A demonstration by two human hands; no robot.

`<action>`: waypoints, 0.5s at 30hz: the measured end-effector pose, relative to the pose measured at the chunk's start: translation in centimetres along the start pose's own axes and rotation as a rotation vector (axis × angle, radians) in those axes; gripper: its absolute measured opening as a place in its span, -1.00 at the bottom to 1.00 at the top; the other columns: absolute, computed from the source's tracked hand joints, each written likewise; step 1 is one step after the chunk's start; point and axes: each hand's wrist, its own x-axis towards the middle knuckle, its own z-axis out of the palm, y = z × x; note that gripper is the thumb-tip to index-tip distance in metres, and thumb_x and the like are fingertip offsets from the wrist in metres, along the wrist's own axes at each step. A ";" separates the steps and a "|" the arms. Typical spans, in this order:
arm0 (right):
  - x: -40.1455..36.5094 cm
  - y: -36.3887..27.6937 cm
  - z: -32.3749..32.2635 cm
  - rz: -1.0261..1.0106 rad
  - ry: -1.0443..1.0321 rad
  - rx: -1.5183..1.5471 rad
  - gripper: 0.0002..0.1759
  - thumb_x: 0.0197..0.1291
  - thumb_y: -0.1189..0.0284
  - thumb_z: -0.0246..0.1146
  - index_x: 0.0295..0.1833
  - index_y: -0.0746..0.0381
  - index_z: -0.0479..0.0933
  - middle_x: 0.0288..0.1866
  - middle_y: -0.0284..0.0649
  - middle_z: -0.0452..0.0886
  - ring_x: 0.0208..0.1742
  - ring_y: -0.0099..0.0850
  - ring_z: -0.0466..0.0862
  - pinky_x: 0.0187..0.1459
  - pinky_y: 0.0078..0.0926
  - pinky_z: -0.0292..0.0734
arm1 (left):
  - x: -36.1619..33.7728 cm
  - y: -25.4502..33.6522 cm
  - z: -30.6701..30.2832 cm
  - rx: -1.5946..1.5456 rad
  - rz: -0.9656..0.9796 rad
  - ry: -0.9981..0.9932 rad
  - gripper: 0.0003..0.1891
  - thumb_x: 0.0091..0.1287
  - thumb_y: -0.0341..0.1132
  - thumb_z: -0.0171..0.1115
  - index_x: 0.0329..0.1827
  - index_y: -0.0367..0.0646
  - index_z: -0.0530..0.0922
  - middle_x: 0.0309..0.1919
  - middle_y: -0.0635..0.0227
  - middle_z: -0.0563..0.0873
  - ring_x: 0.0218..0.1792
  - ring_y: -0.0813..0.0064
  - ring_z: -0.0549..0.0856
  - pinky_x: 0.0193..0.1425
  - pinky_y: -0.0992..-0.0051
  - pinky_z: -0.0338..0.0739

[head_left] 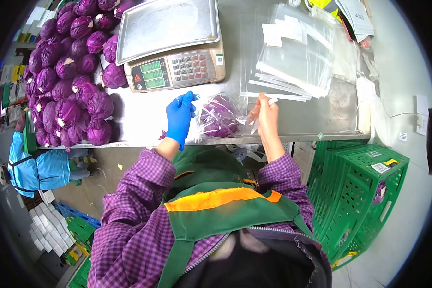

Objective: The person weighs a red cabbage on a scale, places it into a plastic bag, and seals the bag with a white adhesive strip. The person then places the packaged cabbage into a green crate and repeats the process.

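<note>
A red cabbage (pixel 219 115) sits inside a clear plastic bag (pixel 239 118) at the table's front edge, just below the scale. My right hand (pixel 265 115), bare, is closed on the bag's gathered end, to the right of the cabbage. A small white strip (pixel 272 101) shows at its fingertips. To the left of the cabbage, my left hand (pixel 180 117) wears a blue glove. Its fingers are pinched together; a thin, clear scrap seems to show at the tips, too small to name.
A tall pile of red cabbages (pixel 65 113) fills the table's left side. Behind my hands stands a digital scale (pixel 177 69). Flat clear bags (pixel 293 62) with white labels lie at right. Green crates (pixel 350 192) stand below right. Another person (pixel 41 168) in blue is at far left.
</note>
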 end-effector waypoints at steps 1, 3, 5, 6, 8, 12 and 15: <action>0.2 0.4 -0.1 0.002 0.004 -0.001 -0.71 0.31 0.28 0.10 -0.34 0.29 0.42 -0.66 -0.32 0.37 -0.65 -0.53 0.42 -0.60 -0.55 0.37 | 0.7 -0.8 -0.1 0.046 -0.099 0.062 -0.75 0.37 -0.22 0.16 -0.25 -0.23 0.68 -0.58 0.51 0.57 -0.58 0.76 0.42 -0.48 0.68 0.32; 0.5 1.7 -0.3 0.149 0.008 -0.150 -0.72 0.26 0.31 0.11 -0.43 0.26 0.42 -0.69 -0.34 0.34 -0.67 -0.52 0.40 -0.63 -0.52 0.34 | 0.9 -2.9 -0.6 0.053 -0.247 0.029 -0.79 0.29 -0.26 0.26 -0.31 -0.25 0.67 -0.58 0.52 0.57 -0.56 0.72 0.45 -0.46 0.67 0.34; 1.8 4.8 -1.9 0.118 -0.115 -0.158 -0.65 0.18 0.30 0.13 -0.53 0.34 0.45 -0.71 -0.29 0.43 -0.72 -0.49 0.46 -0.70 -0.49 0.33 | 0.5 -3.6 -0.6 0.188 -0.278 0.060 -0.79 0.23 -0.26 0.34 -0.35 -0.26 0.66 -0.57 0.51 0.59 -0.51 0.69 0.50 -0.39 0.63 0.41; 1.5 5.1 -1.8 0.116 -0.110 -0.298 -0.65 0.17 0.30 0.13 -0.55 0.33 0.46 -0.70 -0.29 0.44 -0.70 -0.50 0.48 -0.69 -0.49 0.33 | 0.8 -3.3 -1.4 0.216 -0.331 0.007 -0.77 0.15 -0.29 0.40 -0.18 -0.17 0.63 -0.33 0.38 0.65 -0.37 0.61 0.58 -0.30 0.63 0.44; 1.3 4.6 -1.9 0.141 -0.127 -0.521 -0.70 0.13 0.32 0.13 -0.52 0.32 0.51 -0.66 -0.24 0.54 -0.64 -0.37 0.56 -0.58 -0.39 0.42 | 0.6 -3.3 -2.2 0.393 0.040 0.069 -0.66 0.13 -0.27 0.41 -0.07 -0.16 0.58 -0.15 0.32 0.62 -0.27 0.54 0.60 -0.23 0.60 0.46; 0.6 3.1 -0.9 -0.304 -0.028 -1.124 -0.76 0.10 0.34 0.17 -0.30 0.33 0.55 -0.50 -0.13 0.63 -0.45 -0.06 0.62 -0.31 -0.25 0.51 | -2.6 3.5 2.0 0.980 0.846 -0.527 -0.15 -0.02 0.05 0.44 0.36 0.01 0.30 0.31 0.16 0.36 0.32 0.02 0.31 0.33 0.08 0.20; 1.1 1.7 -0.3 -1.007 -0.016 -1.089 -0.59 0.19 0.37 0.15 0.13 0.29 0.47 -0.08 -0.05 0.65 -0.05 -0.10 0.62 0.06 -0.31 0.46 | -1.0 1.0 2.4 1.057 0.678 -0.704 0.13 -0.22 0.06 0.54 0.47 0.02 0.11 0.37 0.07 0.26 0.34 -0.13 0.25 0.38 0.07 0.18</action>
